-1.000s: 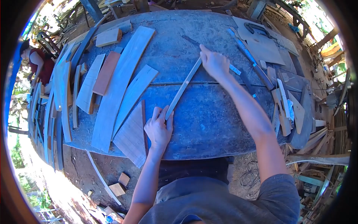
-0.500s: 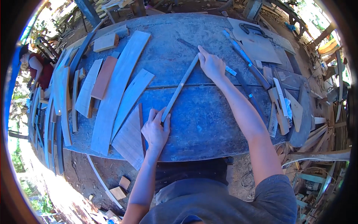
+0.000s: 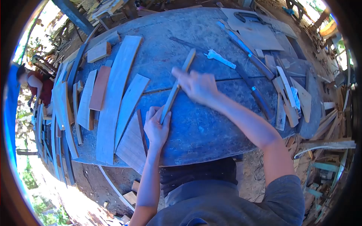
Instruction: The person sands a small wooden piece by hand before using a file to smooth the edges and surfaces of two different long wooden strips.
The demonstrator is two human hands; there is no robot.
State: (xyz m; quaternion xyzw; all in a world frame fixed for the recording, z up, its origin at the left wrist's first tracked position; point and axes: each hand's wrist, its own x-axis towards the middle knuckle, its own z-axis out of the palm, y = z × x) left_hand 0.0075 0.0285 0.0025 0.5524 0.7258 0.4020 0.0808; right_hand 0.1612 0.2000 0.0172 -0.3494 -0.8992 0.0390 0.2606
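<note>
A narrow wooden stick (image 3: 189, 59) lies at a slant over the middle of the worktable (image 3: 215, 128). My left hand (image 3: 156, 130) is closed around its near end, fingers and thumb on either side. Across the stick's middle, my right hand (image 3: 198, 87) is smeared by motion, one digit pointing left past the wood; its grip is unclear. To the left of my left hand are a wide board (image 3: 130, 145) with a dark strip (image 3: 142, 132) along it and a tapered pale plank (image 3: 132, 103). Beyond my right hand lies a dark bar with a whitish strip (image 3: 222, 60).
Long planks (image 3: 120, 98) and a reddish block (image 3: 100, 88) cover the table's left side. A clamp (image 3: 249, 17) sits on flat sheets at the far right. Wood offcuts (image 3: 288, 98) lie at the right edge. A person in red (image 3: 41, 88) stands at far left.
My right hand has come off the stick's far end and moved left and nearer, over its middle. My left hand still holds the near end. The view has shifted slightly.
</note>
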